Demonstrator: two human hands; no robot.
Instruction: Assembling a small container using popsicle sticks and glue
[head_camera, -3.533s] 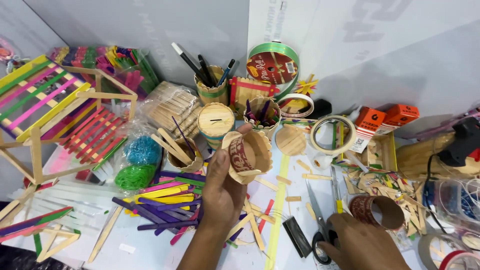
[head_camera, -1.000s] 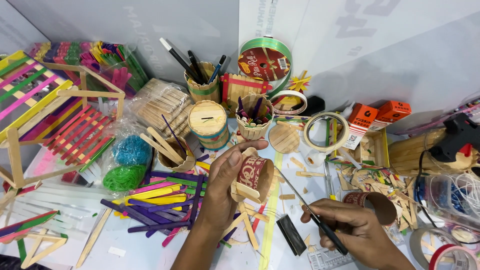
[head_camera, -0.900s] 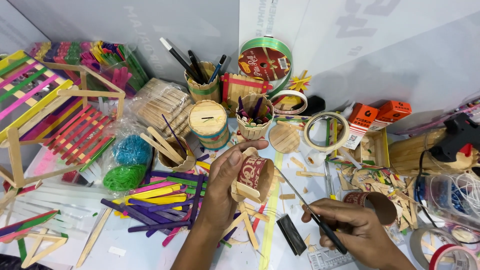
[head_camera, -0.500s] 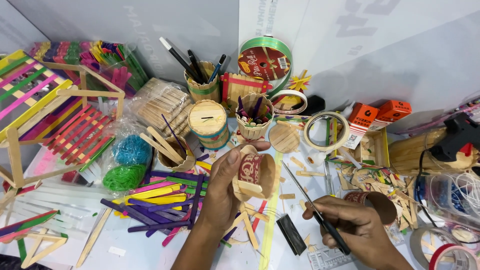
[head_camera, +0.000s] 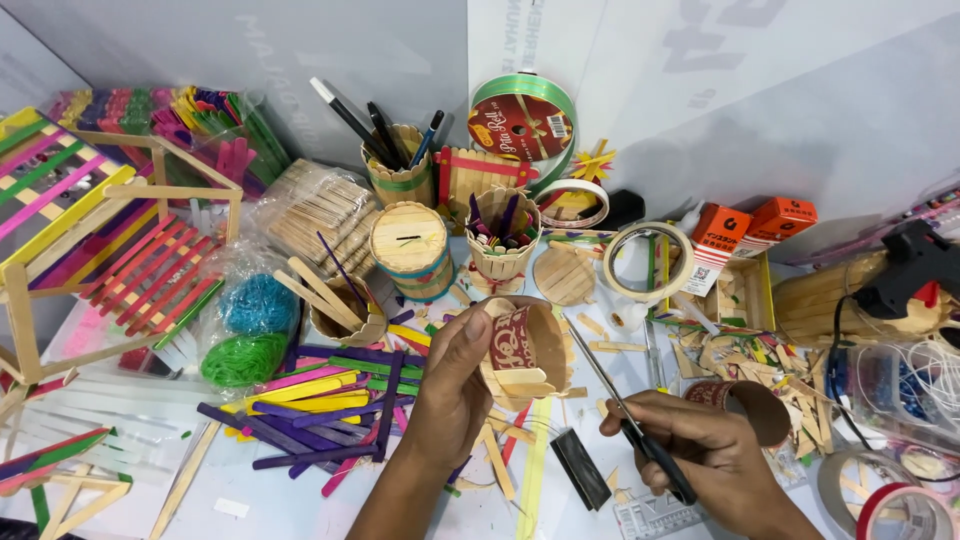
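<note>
Since the frame 3.5 s ago the right hand (head_camera: 700, 455) has left the spot low on the surface by the scissors and come up right of the stick cup (head_camera: 522, 352), now gripping a long thin dark-handled tool (head_camera: 625, 415), probably scissors or tweezers, hard to tell. Fingers are curled tight round the handle, tip angled up toward the cup's right side, close but not clearly touching. Compared with 1.0 s and 0.5 s ago, little change: the tool tip has edged slightly nearer the cup and the cup is tilted a bit more toward the camera.

The left hand (head_camera: 462, 385) is wrapped round the cup from its left, thumb on top, fingers underneath, closed on it, lifted just off the surface (head_camera: 250, 500). The cup is made of wooden sticks with a dark red patterned band round it, mouth turned rightward.

Judgement: work has shifted from fetching a tool to working on the cup's rim or band.

Around the cup: loose coloured sticks (head_camera: 310, 400) to its left, a round stick box with slotted lid (head_camera: 408, 245) above-left, a stick holder with pens (head_camera: 398, 170) further above, a tape roll (head_camera: 650, 262) upper right, a brown paper cup (head_camera: 745, 405) lying right of it beyond the tool.
</note>
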